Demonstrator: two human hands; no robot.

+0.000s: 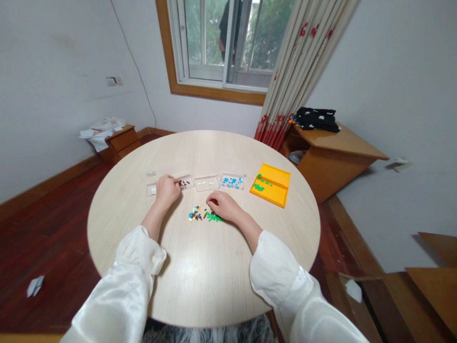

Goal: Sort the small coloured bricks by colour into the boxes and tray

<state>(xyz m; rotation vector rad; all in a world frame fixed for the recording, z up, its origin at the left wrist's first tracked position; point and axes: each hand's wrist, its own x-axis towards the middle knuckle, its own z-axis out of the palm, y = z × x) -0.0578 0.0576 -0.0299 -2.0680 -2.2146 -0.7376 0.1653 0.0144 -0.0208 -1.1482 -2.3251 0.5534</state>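
My left hand [168, 190] reaches over a clear tray [189, 185] that holds small dark brown bricks [183, 184]. Its fingers are pinched together at the tray's left side, and whatever is between them is too small to make out. Above the mixed pile of tiny bricks [195, 214], my right hand [224, 206] has its fingers curled closed; their contents are hidden. Green bricks [213, 217] lie just under that hand, while brown, blue, yellow and white ones spread to the left.
Beyond the pile stand a clear tray [200, 189] with a few cream bricks and another [232, 186] with blue bricks. A yellow open case [277, 194] with green bricks lies at right on the round table [193, 276]. Another clear container [150, 189] sits left of my left hand.
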